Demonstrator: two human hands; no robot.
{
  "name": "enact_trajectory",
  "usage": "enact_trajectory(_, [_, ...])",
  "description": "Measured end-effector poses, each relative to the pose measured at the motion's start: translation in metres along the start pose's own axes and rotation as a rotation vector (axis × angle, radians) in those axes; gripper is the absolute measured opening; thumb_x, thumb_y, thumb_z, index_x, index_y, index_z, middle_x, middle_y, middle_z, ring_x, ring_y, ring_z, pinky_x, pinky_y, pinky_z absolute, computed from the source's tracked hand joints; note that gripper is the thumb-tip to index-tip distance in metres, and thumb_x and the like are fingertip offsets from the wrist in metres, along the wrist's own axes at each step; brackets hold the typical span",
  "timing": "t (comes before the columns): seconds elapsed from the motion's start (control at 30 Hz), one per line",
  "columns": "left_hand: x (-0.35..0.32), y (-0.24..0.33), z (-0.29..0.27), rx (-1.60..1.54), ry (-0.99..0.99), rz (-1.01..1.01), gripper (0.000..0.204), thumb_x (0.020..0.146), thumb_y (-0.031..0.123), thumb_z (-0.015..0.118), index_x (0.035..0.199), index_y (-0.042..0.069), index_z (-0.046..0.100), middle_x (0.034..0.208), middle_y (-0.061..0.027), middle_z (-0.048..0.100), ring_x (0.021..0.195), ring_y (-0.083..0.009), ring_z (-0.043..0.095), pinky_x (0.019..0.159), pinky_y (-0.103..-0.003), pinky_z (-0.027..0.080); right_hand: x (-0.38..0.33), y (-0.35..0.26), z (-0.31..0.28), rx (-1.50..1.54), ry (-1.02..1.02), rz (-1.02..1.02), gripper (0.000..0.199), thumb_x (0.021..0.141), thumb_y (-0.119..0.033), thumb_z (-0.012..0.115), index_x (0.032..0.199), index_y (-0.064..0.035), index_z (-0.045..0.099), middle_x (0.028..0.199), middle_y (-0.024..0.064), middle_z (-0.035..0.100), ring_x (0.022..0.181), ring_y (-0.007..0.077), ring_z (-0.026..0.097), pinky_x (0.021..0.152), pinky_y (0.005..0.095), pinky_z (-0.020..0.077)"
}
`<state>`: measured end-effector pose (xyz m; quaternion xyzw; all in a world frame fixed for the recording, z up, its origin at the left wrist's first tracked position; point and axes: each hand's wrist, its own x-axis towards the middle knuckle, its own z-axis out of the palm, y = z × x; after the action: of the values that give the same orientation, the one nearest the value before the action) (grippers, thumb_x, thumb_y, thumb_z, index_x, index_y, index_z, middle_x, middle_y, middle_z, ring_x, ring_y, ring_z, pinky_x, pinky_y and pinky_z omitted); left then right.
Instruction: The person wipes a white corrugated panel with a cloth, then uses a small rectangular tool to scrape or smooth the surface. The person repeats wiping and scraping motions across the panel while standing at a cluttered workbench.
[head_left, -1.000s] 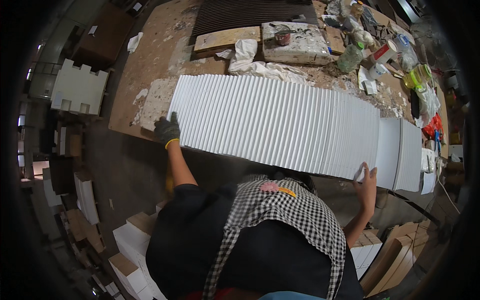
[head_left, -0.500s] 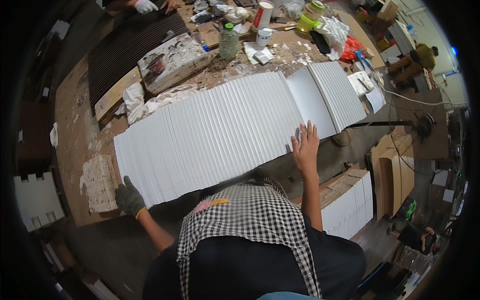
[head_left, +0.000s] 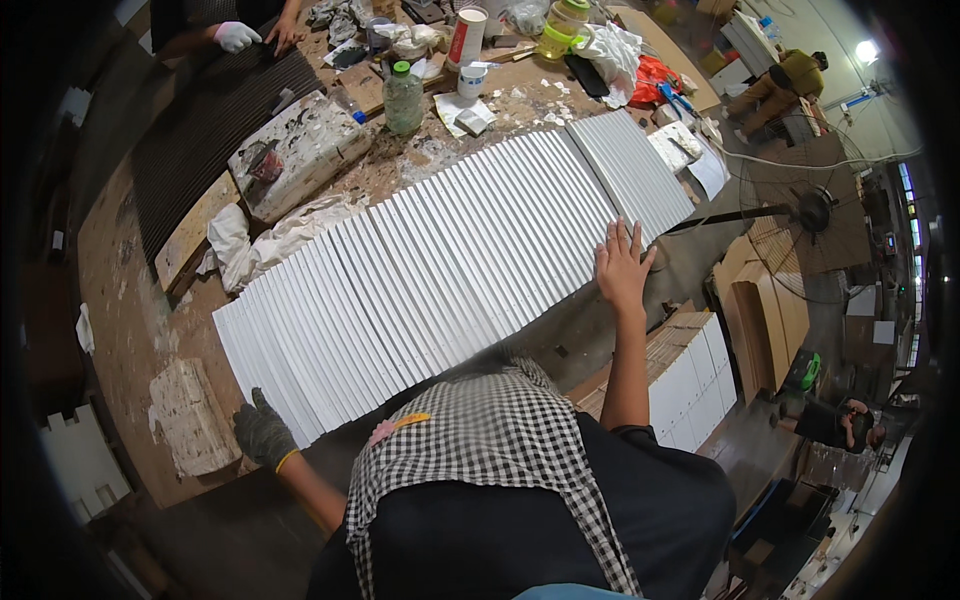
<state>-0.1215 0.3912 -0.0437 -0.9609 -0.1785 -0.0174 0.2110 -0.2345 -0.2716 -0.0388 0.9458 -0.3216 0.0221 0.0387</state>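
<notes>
Pressing flat at two o'clock, the bare right hand (head_left: 622, 266) spreads wide on the white ribbed panel (head_left: 430, 270); the gloved left hand (head_left: 262, 430) grips its seven-o'clock corner on the desk (head_left: 120, 290).

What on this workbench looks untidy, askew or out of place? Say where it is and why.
The long row of white slats lies neatly, with the left hand and right hand at its ends. Behind it the bench is cluttered: crumpled white rags, a paint-smeared block, and paper scraps.
</notes>
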Motion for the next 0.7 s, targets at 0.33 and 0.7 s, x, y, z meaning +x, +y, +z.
enact_trajectory(0.33, [0.048,0.026,-0.054,-0.143,0.104,0.090,0.065,0.103,0.060,0.042,0.108,0.003,0.072,0.108,-0.0191,0.072,0.097,-0.0389,0.069,0.085,-0.049,0.055,0.098,-0.005,0.028,0.314,0.322,0.038,0.048,0.098,-0.029,0.062,0.130,0.0069,0.060,0.127,0.0235,0.060,0.123,0.0404,0.051,0.105,0.0479,0.0436])
enact_trajectory(0.7, [0.075,0.313,-0.237,-0.893,0.355,1.429,0.034,0.098,0.030,0.068,0.123,0.007,0.070,0.130,-0.0121,0.066,0.125,-0.0312,0.058,0.108,-0.043,0.046,0.107,-0.036,0.004,0.165,0.192,0.142,0.045,0.095,-0.037,0.068,0.119,0.0008,0.071,0.147,0.0180,0.050,0.141,0.0380,0.035,0.111,0.0556,0.0318])
